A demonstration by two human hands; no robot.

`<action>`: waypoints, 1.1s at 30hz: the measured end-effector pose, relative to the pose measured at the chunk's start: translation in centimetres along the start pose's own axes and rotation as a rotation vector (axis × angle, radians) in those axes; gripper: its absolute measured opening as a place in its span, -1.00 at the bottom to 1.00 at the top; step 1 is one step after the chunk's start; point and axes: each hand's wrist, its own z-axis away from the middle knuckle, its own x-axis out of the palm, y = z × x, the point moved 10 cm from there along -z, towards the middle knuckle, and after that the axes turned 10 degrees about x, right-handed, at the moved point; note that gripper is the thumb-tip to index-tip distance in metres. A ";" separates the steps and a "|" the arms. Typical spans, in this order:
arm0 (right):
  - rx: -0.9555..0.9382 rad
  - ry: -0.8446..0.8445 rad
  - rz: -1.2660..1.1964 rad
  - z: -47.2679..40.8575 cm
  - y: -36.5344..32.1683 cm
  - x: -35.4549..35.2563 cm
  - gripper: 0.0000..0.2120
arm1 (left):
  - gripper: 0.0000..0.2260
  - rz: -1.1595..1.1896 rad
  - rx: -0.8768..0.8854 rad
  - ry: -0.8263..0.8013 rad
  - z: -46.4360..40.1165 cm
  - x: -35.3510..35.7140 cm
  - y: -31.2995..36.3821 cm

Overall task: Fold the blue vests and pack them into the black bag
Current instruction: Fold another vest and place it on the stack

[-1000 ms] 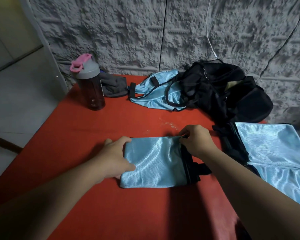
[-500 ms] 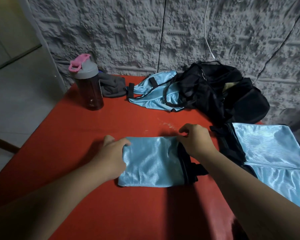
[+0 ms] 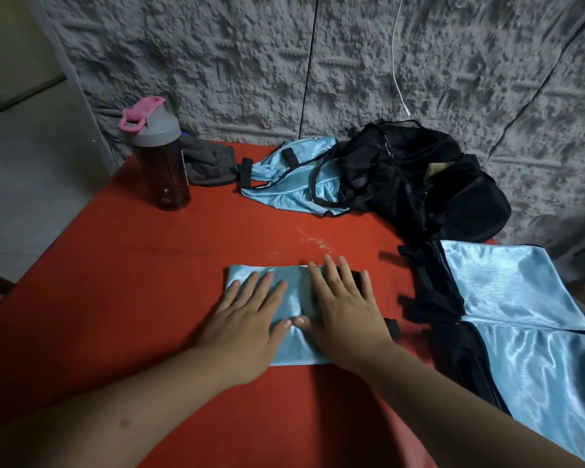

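- My left hand (image 3: 247, 319) lies flat, fingers straight and spread, pressing down on the folded shiny light-blue satin vest (image 3: 293, 298) in front of me.
- My right hand (image 3: 343, 305) lies flat beside it, fingers straight, pressing the right part of the same folded vest; my two thumbs nearly touch.
- The folded vest rests on the red table top (image 3: 132, 298), near its middle.
- A stack of flat light-blue satin vests with black trim (image 3: 520, 315) lies on the table to my right, apart from the folded one.
- One crumpled light-blue vest with black straps (image 3: 294, 177) lies at the far side, touching the soft black fabric bag (image 3: 419, 184).
- The black bag slumps against the rough grey textured wall (image 3: 250, 62); I cannot tell what is inside it.
- A dark translucent bottle with a grey lid and pink cap (image 3: 159, 157) stands upright at the far left, just beside a grey folded cloth (image 3: 210, 163).
- A white cable (image 3: 397, 62) hangs down the wall above the bag.
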 end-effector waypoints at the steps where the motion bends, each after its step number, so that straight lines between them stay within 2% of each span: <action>1: -0.002 -0.019 -0.008 0.0 0.0 0.2 -0.14 | -0.25 -0.033 -0.022 -0.008 0.1 0.2 -0.1; 4: 0.011 -0.053 -0.017 -0.2 0.0 0.6 -0.18 | -0.28 -0.087 -0.089 -0.022 0.2 0.3 -0.4; 9: 0.036 -0.065 -0.008 -0.5 0.1 0.7 -0.18 | -0.27 -0.025 -0.197 -0.033 0.3 0.3 -1.8; 13: 0.049 -0.062 -0.030 -0.6 0.1 0.8 -0.15 | -0.28 0.069 -0.230 -0.020 0.1 0.1 -2.4; 18: 0.045 -0.058 -0.043 -1.2 0.6 0.3 -0.18 | -0.29 0.009 -0.214 -0.024 0.3 0.2 -2.4; 25: 0.128 -0.089 -0.126 -1.8 1.1 -0.5 -0.12 | -0.13 -0.054 -0.263 -0.071 0.0 -0.2 -2.7; 27: 0.099 -0.002 -0.146 -1.7 0.5 -2.2 -0.22 | -0.12 -0.097 -0.225 -0.034 -0.2 -1.2 -2.3; 30: 0.018 0.204 -0.128 -0.7 -1.0 -4.4 -0.41 | -0.23 -0.111 -0.071 0.083 -0.8 -2.5 -0.8; 32: -0.028 0.200 -0.098 -0.1 -1.6 -3.3 -0.44 | -0.31 -0.101 0.055 0.113 -1.3 -2.2 0.5; 33: -0.051 0.147 -0.090 0.1 -1.8 -2.1 -0.41 | -0.34 -0.093 0.101 0.101 -1.4 -1.7 0.9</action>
